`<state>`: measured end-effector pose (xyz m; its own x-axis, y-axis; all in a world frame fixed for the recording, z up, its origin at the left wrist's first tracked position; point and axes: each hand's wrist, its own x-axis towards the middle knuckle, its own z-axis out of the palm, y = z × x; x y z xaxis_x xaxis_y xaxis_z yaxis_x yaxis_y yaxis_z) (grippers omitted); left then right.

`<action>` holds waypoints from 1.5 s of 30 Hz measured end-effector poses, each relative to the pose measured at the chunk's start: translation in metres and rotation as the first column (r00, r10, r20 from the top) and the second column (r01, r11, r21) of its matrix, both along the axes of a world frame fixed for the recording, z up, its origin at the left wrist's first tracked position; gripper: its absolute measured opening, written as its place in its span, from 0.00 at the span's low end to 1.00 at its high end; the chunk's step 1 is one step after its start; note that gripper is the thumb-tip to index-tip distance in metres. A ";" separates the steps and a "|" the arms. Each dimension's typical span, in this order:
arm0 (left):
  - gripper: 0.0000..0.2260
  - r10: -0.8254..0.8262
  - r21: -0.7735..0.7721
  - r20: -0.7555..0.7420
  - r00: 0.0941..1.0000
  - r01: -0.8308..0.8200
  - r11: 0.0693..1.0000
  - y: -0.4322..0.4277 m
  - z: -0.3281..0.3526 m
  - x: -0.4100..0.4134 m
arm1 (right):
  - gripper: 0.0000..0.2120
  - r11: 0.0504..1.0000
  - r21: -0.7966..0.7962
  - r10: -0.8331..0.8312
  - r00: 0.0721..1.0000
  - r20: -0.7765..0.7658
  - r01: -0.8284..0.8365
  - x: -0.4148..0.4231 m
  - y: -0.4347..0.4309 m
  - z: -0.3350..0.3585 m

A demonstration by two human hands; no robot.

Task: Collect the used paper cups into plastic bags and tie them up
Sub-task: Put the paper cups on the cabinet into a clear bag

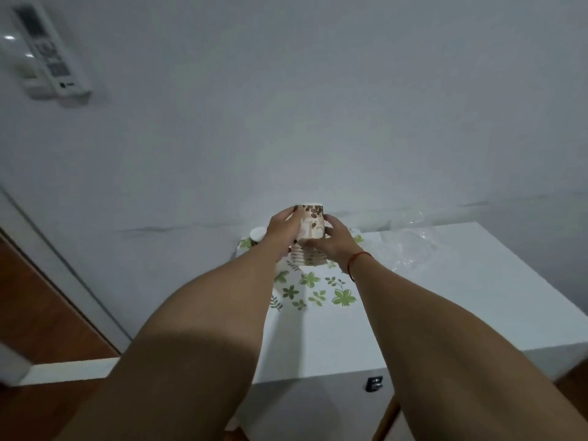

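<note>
Standing upright over the leaf-print cloth [318,288], the stack of paper cups [313,224] is gripped on both sides, left hand [281,232] curled round its upper part, right hand [334,241] round its lower; the plastic bag [410,246] lies to the right, nearer the right hand.

Dim indoor scene, cool grey-blue cast. Light soft, even; shadows faint. Darker shading across near part of left forearm [178,361]. Small bright glare spots on remote holder [47,49] at top left, itself blurred and stretched by wide-angle lens. Edges of table [477,297] bow toward frame borders. Plastic bag [410,246] catches weak highlights. Overall soft, slightly grainy.
</note>
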<state>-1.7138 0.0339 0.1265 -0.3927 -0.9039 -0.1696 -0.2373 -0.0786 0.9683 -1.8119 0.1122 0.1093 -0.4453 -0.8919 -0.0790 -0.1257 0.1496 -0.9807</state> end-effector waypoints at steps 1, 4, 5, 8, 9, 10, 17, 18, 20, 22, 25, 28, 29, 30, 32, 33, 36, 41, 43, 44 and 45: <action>0.15 0.024 -0.031 -0.009 1.000 -0.024 0.999 -0.010 0.005 0.004 | 0.27 1.000 -0.021 0.003 1.000 -0.028 -0.003 0.004 -0.011 0.005; 0.17 0.110 -0.099 -0.038 0.993 -0.113 0.989 -0.042 0.016 0.017 | 0.25 0.997 -0.073 0.014 0.998 -0.061 -0.018 0.017 -0.049 0.015; 0.18 0.133 -0.103 -0.046 0.990 -0.137 0.985 -0.051 0.017 0.021 | 0.25 0.996 -0.086 0.023 0.998 -0.066 -0.029 0.022 -0.059 0.018; 0.21 0.192 -0.127 -0.055 0.980 -0.197 0.972 -0.075 0.017 0.029 | 0.28 0.990 -0.126 0.052 0.995 -0.084 -0.062 0.032 -0.090 0.017; 0.22 0.204 -0.140 -0.051 0.978 -0.210 0.968 -0.079 0.017 0.030 | 0.28 0.990 -0.130 0.051 0.995 -0.090 -0.062 0.034 -0.094 0.016; 0.22 0.221 -0.149 -0.058 0.974 -0.227 0.962 -0.084 0.015 0.032 | 0.29 0.990 -0.130 0.047 0.995 -0.093 -0.059 0.037 -0.101 0.012; 0.21 0.317 -0.145 -0.057 0.947 -0.322 0.936 -0.102 -0.004 0.044 | 0.34 0.994 -0.103 0.011 0.996 -0.093 -0.020 0.056 -0.129 -0.006; 0.20 0.323 -0.149 -0.046 0.945 -0.326 0.933 -0.103 -0.007 0.046 | 0.34 0.996 -0.093 0.010 0.996 -0.089 -0.018 0.058 -0.132 -0.010; 0.18 0.315 -0.150 -0.019 0.949 -0.314 0.938 -0.102 -0.014 0.049 | 0.33 0.997 -0.079 0.009 0.996 -0.092 -0.016 0.059 -0.131 -0.016; 0.17 0.301 -0.132 0.006 0.954 -0.298 0.946 -0.100 -0.025 0.052 | 0.32 0.998 -0.054 0.020 0.995 -0.099 -0.025 0.059 -0.129 -0.023; 0.17 0.287 -0.110 0.034 0.957 -0.282 0.953 -0.094 -0.041 0.054 | 0.28 1.000 -0.014 0.024 0.993 -0.119 -0.025 0.062 -0.123 -0.037; 0.17 0.243 -0.074 0.087 0.966 -0.237 0.969 -0.089 -0.052 0.054 | 0.25 0.999 0.045 -0.014 0.984 -0.178 0.023 0.068 -0.120 -0.047; 0.18 0.227 -0.053 0.089 0.970 -0.223 0.973 -0.088 -0.054 0.054 | 0.24 0.997 0.070 -0.021 0.980 -0.197 0.035 0.069 -0.120 -0.048; 0.19 0.215 -0.023 0.089 0.972 -0.214 0.977 -0.086 -0.057 0.054 | 0.24 0.995 0.094 -0.022 0.977 -0.212 0.043 0.070 -0.119 -0.049; 0.19 0.189 0.033 0.093 0.978 -0.192 0.981 -0.086 -0.059 0.053 | 0.22 0.989 0.138 -0.019 0.966 -0.258 0.056 0.070 -0.119 -0.048; 0.18 0.176 0.046 0.103 0.979 -0.181 0.982 -0.085 -0.057 0.052 | 0.21 0.986 0.158 -0.011 0.959 -0.283 0.058 0.071 -0.119 -0.047; 0.17 0.172 0.023 0.173 0.970 -0.178 0.984 -0.085 -0.045 0.053 | 0.19 0.975 0.218 0.025 0.940 -0.340 0.053 0.071 -0.119 -0.045; 0.17 0.183 -0.063 0.302 0.935 -0.172 0.983 -0.088 -0.027 0.051 | 0.22 0.934 0.354 0.119 0.892 -0.437 0.049 0.058 -0.109 -0.034; 0.16 0.248 -0.139 0.355 0.901 -0.212 0.967 -0.092 -0.017 0.044 | 0.24 0.927 0.371 0.137 0.873 -0.468 0.053 0.040 -0.104 -0.026; 0.17 0.275 -0.175 0.373 0.886 -0.224 0.959 -0.093 -0.011 0.039 | 0.25 0.930 0.362 0.124 0.867 -0.483 0.068 0.030 -0.102 -0.021; 0.17 0.293 -0.211 0.387 0.874 -0.225 0.951 -0.096 -0.005 0.033 | 0.25 0.933 0.350 0.103 0.862 -0.496 0.090 0.019 -0.099 -0.016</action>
<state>-1.6808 -0.0619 0.1218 -0.0668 -0.9913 -0.1135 -0.6059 -0.0501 0.7939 -1.7929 0.0135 0.0937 -0.5032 -0.8504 -0.1539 -0.5840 0.4659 -0.6648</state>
